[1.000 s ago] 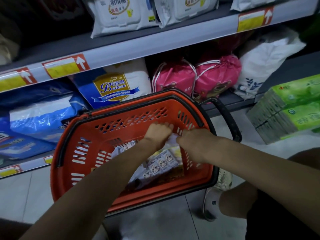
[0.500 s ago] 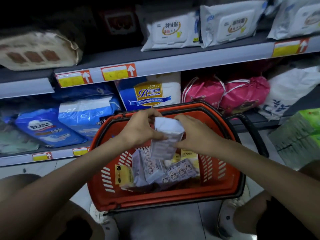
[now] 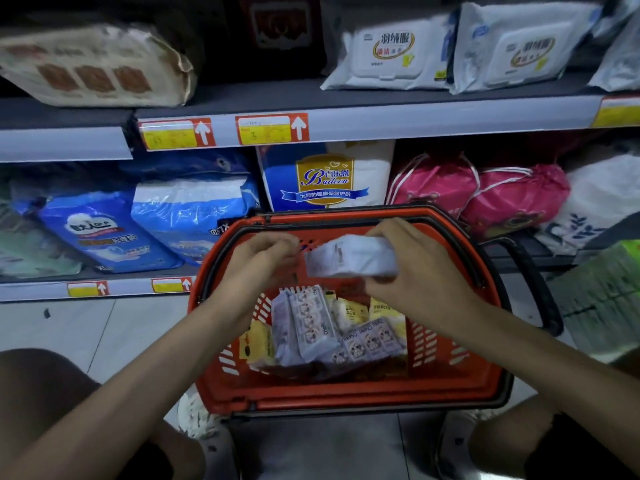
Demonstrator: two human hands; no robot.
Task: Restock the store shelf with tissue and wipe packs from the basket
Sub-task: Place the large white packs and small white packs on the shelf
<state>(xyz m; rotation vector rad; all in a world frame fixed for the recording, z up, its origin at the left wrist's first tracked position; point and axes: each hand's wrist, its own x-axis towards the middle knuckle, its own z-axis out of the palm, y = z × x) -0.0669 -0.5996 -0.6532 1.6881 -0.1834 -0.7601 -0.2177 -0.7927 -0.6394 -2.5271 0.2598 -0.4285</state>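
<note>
Right hand (image 3: 415, 271) is gripping the white pack (image 3: 349, 259) by its right end, above the orange basket (image 3: 346, 400). Left hand (image 3: 263, 258) is curling beside the pack's left edge; contact too blurred to tell.

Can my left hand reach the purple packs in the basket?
Probably yes: the left hand is over the open basket, the purple packs lie uncovered below it, and the right hand holds the white pack clear.
</note>
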